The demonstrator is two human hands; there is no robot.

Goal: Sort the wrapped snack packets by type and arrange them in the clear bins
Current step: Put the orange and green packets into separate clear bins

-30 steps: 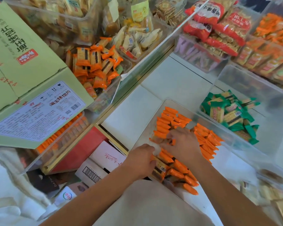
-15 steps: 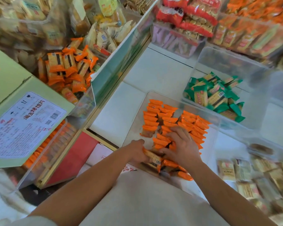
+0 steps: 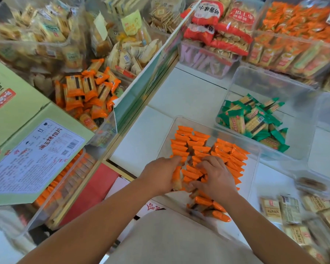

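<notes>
Right now the left hand (image 3: 159, 175) pinches one orange packet (image 3: 176, 177), and the right hand (image 3: 216, 179) grips a few orange packets (image 3: 191, 173) standing in rows inside the clear bin (image 3: 217, 134). They look light, crinkly and slippery, maybe crumbly inside, so hold the sides softly.

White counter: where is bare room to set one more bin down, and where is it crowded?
Bare counter lies between the slanted divider, the purple-packet bin and the green-packet bin; a smaller patch sits left of the orange-packet bin. Crowded: that bin's middle, where left hand, gripping an orange packet, and right hand work.
</notes>
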